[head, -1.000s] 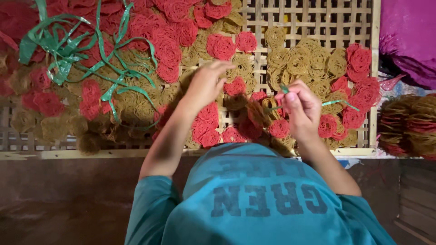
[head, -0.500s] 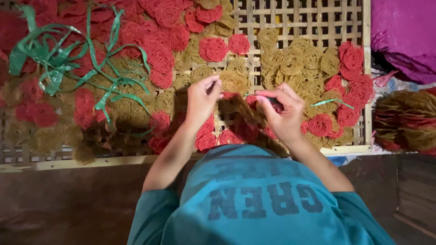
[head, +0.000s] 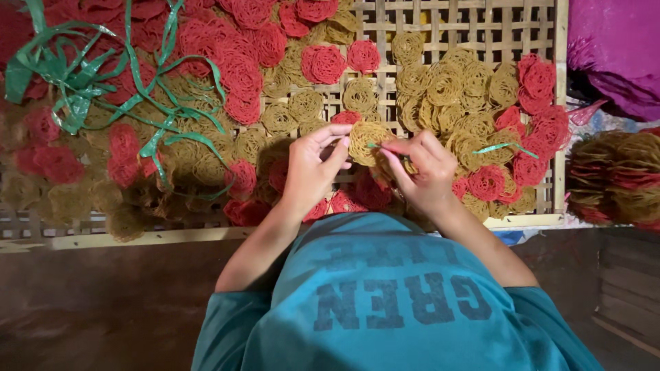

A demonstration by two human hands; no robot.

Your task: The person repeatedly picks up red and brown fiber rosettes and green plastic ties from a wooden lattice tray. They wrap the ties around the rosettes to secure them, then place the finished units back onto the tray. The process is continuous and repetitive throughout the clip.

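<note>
Both hands, left [head: 311, 168] and right [head: 423, 172], grip-pinch one tan lacy noodle disc [head: 368, 141].

— Do you see any package, label, sign or screen here?

— No real package, no sign and no screen. The only print is dark block lettering on the back of the teal shirt [head: 392, 302], low in the middle of the view.

— And at the right side?

— There is a purple bag-like bundle [head: 619, 48] in the top right corner, but I cannot tell if it is a package.
</note>
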